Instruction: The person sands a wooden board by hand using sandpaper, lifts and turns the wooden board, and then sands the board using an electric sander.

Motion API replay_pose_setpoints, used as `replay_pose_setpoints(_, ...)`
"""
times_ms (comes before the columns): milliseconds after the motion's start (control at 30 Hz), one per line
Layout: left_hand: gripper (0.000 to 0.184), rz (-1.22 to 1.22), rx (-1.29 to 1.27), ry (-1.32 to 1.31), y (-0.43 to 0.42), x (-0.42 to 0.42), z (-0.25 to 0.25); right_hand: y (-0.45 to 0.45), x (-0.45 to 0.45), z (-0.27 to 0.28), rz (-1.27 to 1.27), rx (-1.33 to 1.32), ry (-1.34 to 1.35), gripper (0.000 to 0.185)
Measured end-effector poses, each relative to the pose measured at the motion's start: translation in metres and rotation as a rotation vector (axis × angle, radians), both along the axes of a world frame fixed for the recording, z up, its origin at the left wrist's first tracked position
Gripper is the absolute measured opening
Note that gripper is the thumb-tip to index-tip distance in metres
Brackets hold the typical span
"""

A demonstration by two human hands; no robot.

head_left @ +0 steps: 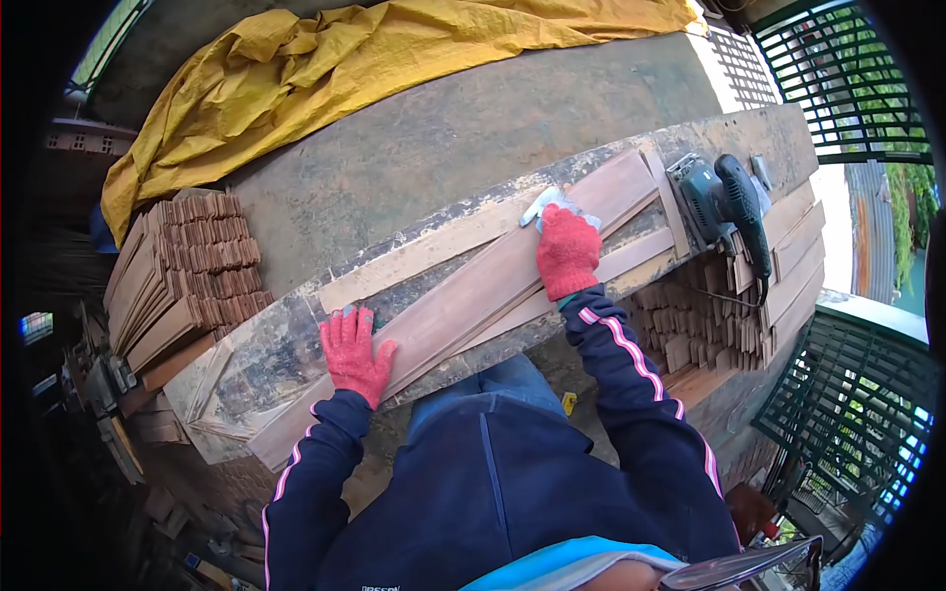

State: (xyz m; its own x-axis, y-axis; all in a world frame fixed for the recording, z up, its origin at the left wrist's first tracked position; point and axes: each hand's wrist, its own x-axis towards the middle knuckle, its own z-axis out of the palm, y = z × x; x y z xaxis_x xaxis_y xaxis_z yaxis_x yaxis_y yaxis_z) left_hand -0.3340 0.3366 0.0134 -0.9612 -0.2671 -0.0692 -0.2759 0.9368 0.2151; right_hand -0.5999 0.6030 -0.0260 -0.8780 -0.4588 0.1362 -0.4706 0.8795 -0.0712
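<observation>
A long reddish-brown wooden plank (473, 281) lies slantwise across a worn, paint-stained work board (266, 340). My right hand (569, 251), in a pink knitted glove, is closed over a pale blue-white folded sheet (542, 204) that looks like sandpaper, on the plank's upper part. Only the sheet's edges show around the glove. My left hand (355, 353), gloved in the same pink, rests flat with its fingers stretched out at the plank's lower part. Thinner wooden strips (424, 260) lie on both sides of the plank.
To the right, a dark teal electric sander (719, 202) with a cord sits on the board. Stacked thin wooden boards stand at left (192, 266) and below right (705, 325). A yellow tarp (325, 74) lies along the back. Green lattice panels (838, 79) border the right side.
</observation>
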Motion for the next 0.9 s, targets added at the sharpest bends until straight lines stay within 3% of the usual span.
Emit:
replay_pose_setpoints(67, 0.063, 0.006, 0.004, 0.013, 0.002, -0.002, -0.001, -0.012, 0.024, -0.004, 0.010, -0.075, -0.033, 0.021)
replay_pose_setpoints(100, 0.064, 0.005, 0.010, 0.004, 0.001, -0.002, -0.003, -0.014, 0.044, -0.009, 0.135, -0.059, -0.027, 0.027)
replay_pose_setpoints(200, 0.064, 0.003, 0.013, -0.009, -0.002, 0.000, -0.002, -0.007, 0.032, 0.019, 0.258, -0.020, -0.183, 0.023)
replay_pose_setpoints(267, 0.064, 0.005, 0.018, -0.008, -0.001, 0.000, -0.002, 0.003, 0.003, 0.012, 0.228, -0.003, -0.068, 0.022)
replay_pose_setpoints(333, 0.063, -0.001, 0.021, 0.012, -0.001, 0.002, -0.003, 0.008, -0.019, 0.003, 0.001, 0.000, 0.032, 0.027)
replay_pose_setpoints(400, 0.063, 0.000, 0.024, 0.014, -0.002, 0.003, -0.003, -0.004, 0.001, -0.016, -0.040, -0.076, 0.139, 0.027)
replay_pose_setpoints(533, 0.059, -0.003, 0.030, 0.022, -0.001, 0.001, -0.001, -0.016, 0.051, -0.002, 0.374, -0.095, -0.107, 0.033)
replay_pose_setpoints(600, 0.059, -0.001, 0.030, 0.023, -0.002, 0.000, -0.002, 0.001, 0.020, 0.003, 0.374, -0.091, -0.041, 0.032)
replay_pose_setpoints(733, 0.058, -0.004, 0.030, 0.038, -0.001, 0.003, -0.004, 0.012, -0.014, -0.011, 0.048, -0.066, 0.105, 0.026)
replay_pose_setpoints(800, 0.058, 0.003, 0.042, 0.033, 0.000, 0.002, -0.001, -0.006, 0.018, -0.011, 0.110, -0.176, 0.105, 0.030)
replay_pose_setpoints(833, 0.058, 0.008, 0.046, 0.024, -0.001, 0.001, 0.000, -0.009, 0.036, -0.011, 0.261, -0.190, 0.042, 0.035)
replay_pose_setpoints(867, 0.058, 0.007, 0.042, 0.024, -0.001, 0.001, -0.001, -0.009, 0.048, -0.002, 0.305, -0.022, -0.082, 0.028)
replay_pose_setpoints(900, 0.057, 0.002, 0.034, 0.037, -0.001, 0.002, -0.002, -0.005, 0.039, 0.005, 0.352, -0.018, -0.119, 0.028)
